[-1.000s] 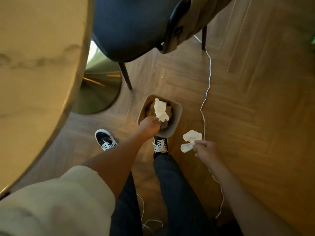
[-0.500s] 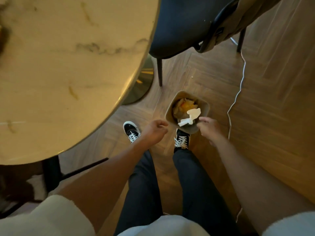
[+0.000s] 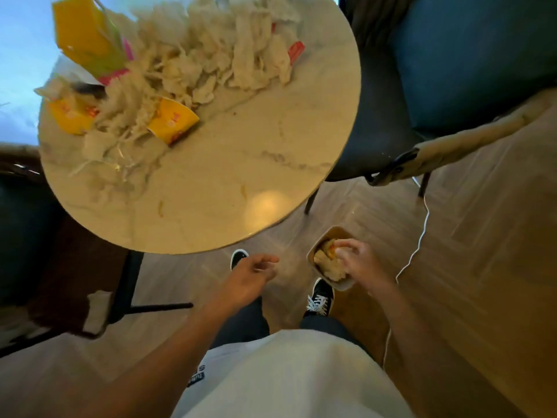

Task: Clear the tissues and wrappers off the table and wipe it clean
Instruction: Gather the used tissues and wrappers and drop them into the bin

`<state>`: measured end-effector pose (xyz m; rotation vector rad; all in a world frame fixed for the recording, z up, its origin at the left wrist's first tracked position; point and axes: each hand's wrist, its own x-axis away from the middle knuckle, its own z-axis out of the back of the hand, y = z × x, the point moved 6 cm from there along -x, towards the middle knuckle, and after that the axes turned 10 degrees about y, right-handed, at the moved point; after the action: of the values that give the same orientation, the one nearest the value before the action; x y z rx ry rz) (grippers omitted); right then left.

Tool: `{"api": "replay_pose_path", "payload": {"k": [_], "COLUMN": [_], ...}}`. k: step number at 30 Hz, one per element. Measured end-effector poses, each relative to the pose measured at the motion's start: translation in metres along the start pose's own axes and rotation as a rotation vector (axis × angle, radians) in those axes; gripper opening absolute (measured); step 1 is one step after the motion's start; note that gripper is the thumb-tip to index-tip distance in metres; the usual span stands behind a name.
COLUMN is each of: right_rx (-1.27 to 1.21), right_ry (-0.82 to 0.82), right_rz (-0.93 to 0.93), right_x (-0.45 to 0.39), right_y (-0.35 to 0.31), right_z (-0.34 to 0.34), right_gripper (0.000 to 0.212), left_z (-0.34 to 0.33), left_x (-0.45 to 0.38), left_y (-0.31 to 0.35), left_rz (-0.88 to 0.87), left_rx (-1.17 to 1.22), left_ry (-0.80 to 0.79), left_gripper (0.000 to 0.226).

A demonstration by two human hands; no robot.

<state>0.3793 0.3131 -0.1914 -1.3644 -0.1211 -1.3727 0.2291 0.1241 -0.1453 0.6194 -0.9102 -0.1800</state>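
Note:
A round marble table (image 3: pixel 229 176) carries a heap of crumpled white tissues (image 3: pixel 211 55) across its far half. Yellow wrappers (image 3: pixel 173 120) lie among them, and a small red wrapper (image 3: pixel 295 51) sits at the far right edge. On the floor by my right foot stands a small tan bin (image 3: pixel 319 239) holding tissues and something orange. My right hand (image 3: pixel 364 267) hovers over the bin with fingers loosely spread, and I see nothing pinched in it. My left hand (image 3: pixel 253 273) hangs relaxed and holds nothing, between the table edge and the bin.
A dark blue chair (image 3: pixel 452 70) with a beige cloth (image 3: pixel 470 137) over its edge stands right of the table. A white cable (image 3: pixel 419 245) trails on the wood floor beside the bin. Another dark chair (image 3: pixel 24 236) is at the left. A yellow-green packet (image 3: pixel 87 40) stands on the table's far left.
My right hand carried its tissue over the bin and no longer shows it. My left hand drew back from the bin. The view swung up, bringing the littered tabletop into sight.

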Motion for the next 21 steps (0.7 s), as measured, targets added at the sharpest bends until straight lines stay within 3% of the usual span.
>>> {"api": "replay_pose_path", "payload": {"k": [5, 9, 21], "right_rx": [0.117, 0.165, 0.349], "right_ry": [0.019, 0.006, -0.094], "right_rz": [0.307, 0.505, 0.652], "right_x": [0.038, 0.044, 0.049], "right_y": [-0.105, -0.182, -0.309], "right_z": [-0.013, -0.065, -0.299], "right_gripper": [0.020, 0.020, 0.028], "left_z": [0.065, 0.131, 0.356], "left_x": [0.014, 0.002, -0.086], "left_y": [0.010, 0.010, -0.020], "left_rz": [-0.063, -0.093, -0.201], "left_rx": [0.117, 0.177, 0.133], "left_ry": [0.087, 0.176, 0.405], "left_gripper": [0.015, 0.014, 0.012]}}
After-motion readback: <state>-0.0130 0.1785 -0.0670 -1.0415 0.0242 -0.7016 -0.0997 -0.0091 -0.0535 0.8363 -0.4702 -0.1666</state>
